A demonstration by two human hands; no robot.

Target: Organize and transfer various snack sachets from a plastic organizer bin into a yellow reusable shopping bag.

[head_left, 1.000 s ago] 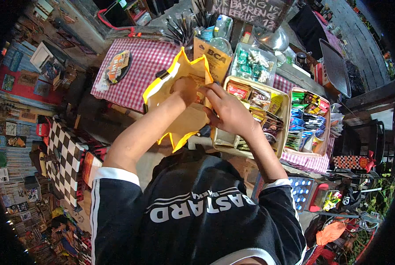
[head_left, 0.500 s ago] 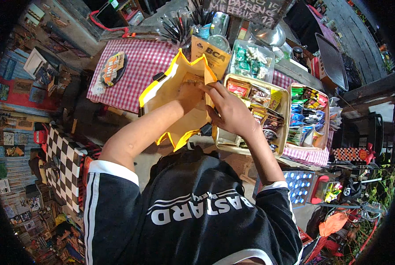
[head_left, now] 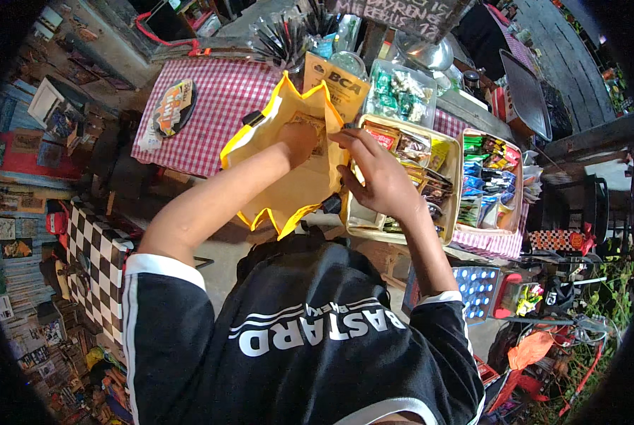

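Head-worn fisheye — downward, close

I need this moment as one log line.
left hand: inside yellow bag | right hand: touching bag's right rim | right of bag: sachet tray

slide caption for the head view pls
Left hand inside an open yellow-rimmed bag, right hand at its edge, beside trays of packets on a checked tablecloth.

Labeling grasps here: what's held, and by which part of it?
The right hand holds the yellow bag by its right edge. The left hand is inside; whether it holds anything can't be told.
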